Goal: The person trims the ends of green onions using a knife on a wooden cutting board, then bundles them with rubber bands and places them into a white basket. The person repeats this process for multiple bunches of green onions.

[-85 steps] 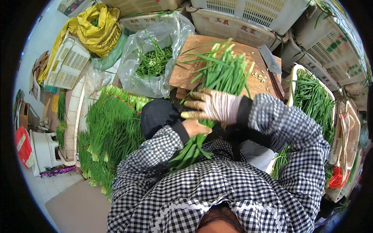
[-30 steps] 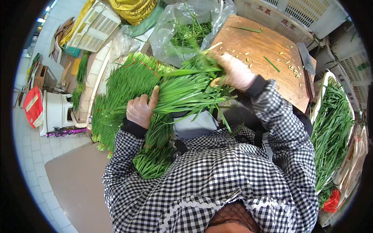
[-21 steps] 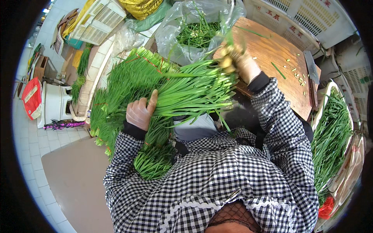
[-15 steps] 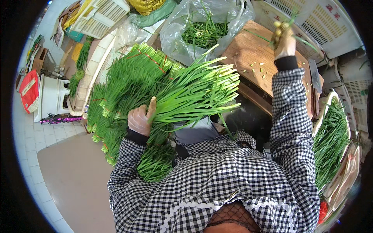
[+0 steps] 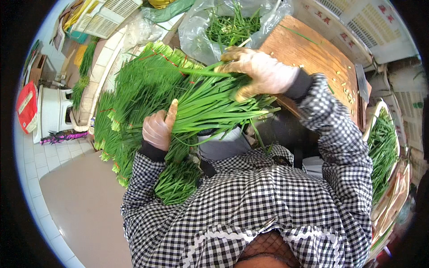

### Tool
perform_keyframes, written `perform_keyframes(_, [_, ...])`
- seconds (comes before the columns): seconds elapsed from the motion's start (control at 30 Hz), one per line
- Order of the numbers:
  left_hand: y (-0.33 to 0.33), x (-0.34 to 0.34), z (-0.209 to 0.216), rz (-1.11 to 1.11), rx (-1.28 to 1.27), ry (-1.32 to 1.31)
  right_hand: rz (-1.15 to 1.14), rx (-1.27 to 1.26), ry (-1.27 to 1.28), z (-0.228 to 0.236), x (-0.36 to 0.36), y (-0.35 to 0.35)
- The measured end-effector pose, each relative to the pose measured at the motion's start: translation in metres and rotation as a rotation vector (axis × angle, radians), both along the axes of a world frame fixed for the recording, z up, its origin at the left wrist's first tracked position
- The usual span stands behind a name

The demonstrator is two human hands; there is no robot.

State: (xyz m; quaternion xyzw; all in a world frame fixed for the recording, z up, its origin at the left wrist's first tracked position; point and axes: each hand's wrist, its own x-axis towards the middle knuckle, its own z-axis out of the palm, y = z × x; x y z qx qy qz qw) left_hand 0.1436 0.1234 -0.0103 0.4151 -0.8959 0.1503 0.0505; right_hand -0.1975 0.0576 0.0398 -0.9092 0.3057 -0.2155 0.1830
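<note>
A loose bunch of garlic chives (image 5: pixel 201 105), with pale cut stem ends toward the right, lies across my lap. My left hand (image 5: pixel 157 129), in a thin clear glove, grips the leafy part with the thumb raised along it. Over the stem-end half is my gloved right hand (image 5: pixel 261 71), slightly blurred. Its fingers and thumb are spread apart above and across the stems, hiding several of them. Whether it presses on the stems I cannot tell. Beside my left hand lie tied bundles of chives (image 5: pixel 138 85) with red bands.
Ahead stands a clear plastic bag (image 5: pixel 192 38) of chive trimmings. A wooden board (image 5: pixel 308 44) at the right carries small cut bits and a cleaver (image 5: pixel 362 85) at its edge. Plastic crates (image 5: pixel 380 27) line the far right. A container of chives (image 5: pixel 382 152) stands at my right side.
My right hand has come down and left from over the wooden board to the stem ends of the bunch. The left hand keeps its hold, nearly unmoved. The view has shifted slightly.
</note>
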Motion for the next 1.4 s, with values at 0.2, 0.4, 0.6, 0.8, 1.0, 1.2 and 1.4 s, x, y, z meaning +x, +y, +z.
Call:
perform_keyframes(0.2, [0.000, -0.007, -0.012, -0.022, -0.050, 0.017, -0.323, 0.938, -0.914, -0.021, -0.004, 0.012])
perform_keyframes(0.4, [-0.001, -0.013, -0.010, -0.038, -0.031, 0.027, -1.032, 0.426, -1.172, -0.036, -0.155, -0.008])
perform_keyframes(0.6, [0.001, -0.016, -0.015, 0.001, -0.005, -0.006, -0.609, 0.109, -0.258, 0.002, -0.050, 0.065])
perform_keyframes(0.8, [0.003, -0.027, -0.011, -0.022, -0.059, -0.029, -0.802, -0.078, -0.382, -0.063, -0.036, 0.049])
perform_keyframes(1.0, [-0.004, -0.025, -0.027, -0.004, -0.012, 0.035, -1.223, 0.279, -1.194, -0.057, -0.178, 0.057])
perform_keyframes(1.2, [0.005, -0.023, -0.029, 0.007, -0.033, 0.070, -0.786, 0.391, -0.731, -0.030, -0.060, 0.086])
perform_keyframes(1.4, [0.005, -0.029, -0.021, 0.017, -0.009, 0.054, -1.244, -0.179, -0.582, -0.093, -0.111, 0.049])
